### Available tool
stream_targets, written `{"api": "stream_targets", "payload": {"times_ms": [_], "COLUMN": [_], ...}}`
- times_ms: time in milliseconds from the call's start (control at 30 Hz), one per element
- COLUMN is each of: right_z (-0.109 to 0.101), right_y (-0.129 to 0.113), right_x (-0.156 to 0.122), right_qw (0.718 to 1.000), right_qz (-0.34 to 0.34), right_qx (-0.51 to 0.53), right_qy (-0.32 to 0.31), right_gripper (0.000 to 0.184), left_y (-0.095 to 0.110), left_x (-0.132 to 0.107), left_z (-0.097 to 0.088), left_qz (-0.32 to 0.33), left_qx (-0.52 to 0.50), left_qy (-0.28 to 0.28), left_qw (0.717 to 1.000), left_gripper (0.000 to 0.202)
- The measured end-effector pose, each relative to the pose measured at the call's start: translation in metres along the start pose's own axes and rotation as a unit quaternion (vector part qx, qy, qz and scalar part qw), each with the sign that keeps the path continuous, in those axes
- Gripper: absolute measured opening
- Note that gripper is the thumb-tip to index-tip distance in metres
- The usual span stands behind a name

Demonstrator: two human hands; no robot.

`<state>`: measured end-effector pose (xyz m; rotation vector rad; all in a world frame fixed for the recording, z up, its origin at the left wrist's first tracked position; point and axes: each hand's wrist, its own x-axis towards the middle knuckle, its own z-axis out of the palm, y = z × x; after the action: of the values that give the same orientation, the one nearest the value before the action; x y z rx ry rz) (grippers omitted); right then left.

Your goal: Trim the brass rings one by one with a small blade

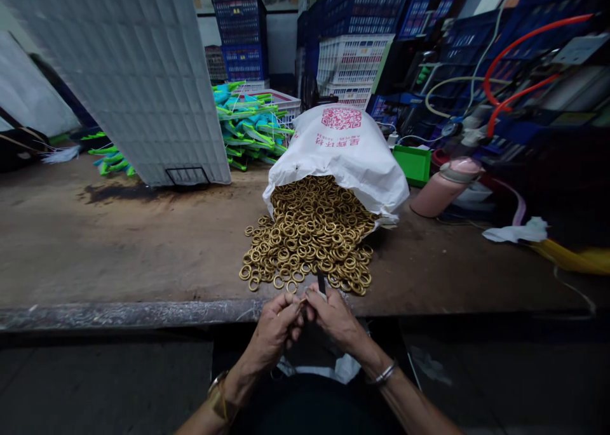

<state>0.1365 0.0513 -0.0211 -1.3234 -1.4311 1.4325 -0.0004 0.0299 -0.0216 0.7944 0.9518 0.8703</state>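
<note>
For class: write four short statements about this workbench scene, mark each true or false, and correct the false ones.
1. Gold-coloured rings spill from a white sack onto the table. True.
2. The pink bottle is left of the sack in this view. False: the pink bottle is right of it.
3. The right hand holds a dark tool. True.
4. The left hand lies flat on the table. False: the left hand is pinching, close beside the right hand.

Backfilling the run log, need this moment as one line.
left hand: fingertips at right's, item unclear; right hand: holds dark tool; gold-coloured rings: spilled from white sack onto table
</note>
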Motion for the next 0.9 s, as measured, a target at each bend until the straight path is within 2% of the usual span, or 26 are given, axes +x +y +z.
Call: {"api": "stream_targets", "payload": {"times_ms": [133,400,500,767,833,900], "right_z": [0.0,0.003,0.004,0.004,0.001,0.0], "right_y": [-0.002,-0.007,-0.007,-0.003,0.0,0.002], "right_x": [-0.001,-0.005,-0.005,-0.001,-0.001,-0.003], "right_qw": [1.0,0.981,0.983,0.997,0.996,0.985], "right_qz": [-0.008,-0.065,-0.054,-0.021,-0.02,-0.032], "right_qx": [-0.015,-0.18,-0.172,-0.072,-0.091,-0.164], "right_qy": [0.002,0.027,0.021,-0.013,0.013,0.04], "right_gripper": [0.03,0.029,0.028,0.029,0.03,0.026], "left_y": [0.002,0.007,0.007,0.002,0.003,0.006], "left_x": [-0.001,-0.001,-0.002,-0.002,-0.002,-0.002], "left_z": [0.001,0.006,0.007,0.005,0.006,0.007], "left_qz": [-0.003,-0.008,0.0,-0.008,-0.013,-0.015], "left_qx": [0.004,0.059,0.065,0.012,0.017,0.021], "left_qy": [0.013,0.082,0.087,0.073,0.084,0.1], "left_qw": [1.0,0.995,0.994,0.997,0.996,0.995], "left_gripper": [0.026,0.026,0.024,0.021,0.021,0.022]}}
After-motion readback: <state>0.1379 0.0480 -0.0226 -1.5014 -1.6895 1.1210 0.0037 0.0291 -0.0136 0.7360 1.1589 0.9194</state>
